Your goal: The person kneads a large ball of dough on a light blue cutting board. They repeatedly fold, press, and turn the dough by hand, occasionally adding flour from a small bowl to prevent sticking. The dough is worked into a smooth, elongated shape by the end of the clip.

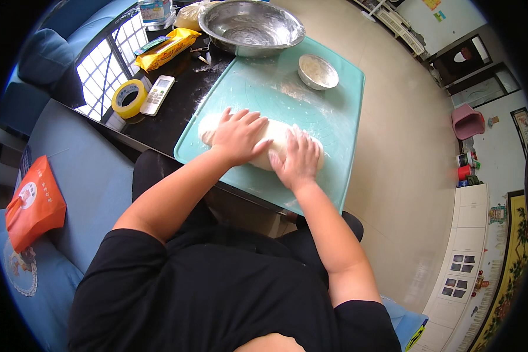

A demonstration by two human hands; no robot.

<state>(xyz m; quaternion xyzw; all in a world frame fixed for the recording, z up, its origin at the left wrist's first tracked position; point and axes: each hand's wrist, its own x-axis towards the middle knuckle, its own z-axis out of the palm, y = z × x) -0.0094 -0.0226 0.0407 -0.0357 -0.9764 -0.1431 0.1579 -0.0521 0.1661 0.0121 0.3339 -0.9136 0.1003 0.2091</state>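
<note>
A thick white log of dough (pixel 274 132) lies across the near part of a turquoise mat (pixel 255 82). My left hand (pixel 238 136) rests on the dough's left half, fingers stretched out and thumb pointing right. On its right half lies my right hand (pixel 297 158), fingers also extended, with flour on them. Both palms press on the top of the dough, and neither hand is wrapped round it. Beyond them, toward the far right of the mat, stands a small metal bowl (pixel 318 72) of flour. Loose flour dusts the mat.
At the mat's far edge sits a large floured metal basin (pixel 252 29). Left on the black table are a yellow packet (pixel 167 49), a tape roll (pixel 129 98) and a white remote control (pixel 158 95). An orange bag (pixel 36 205) lies on the blue sofa (pixel 82 158).
</note>
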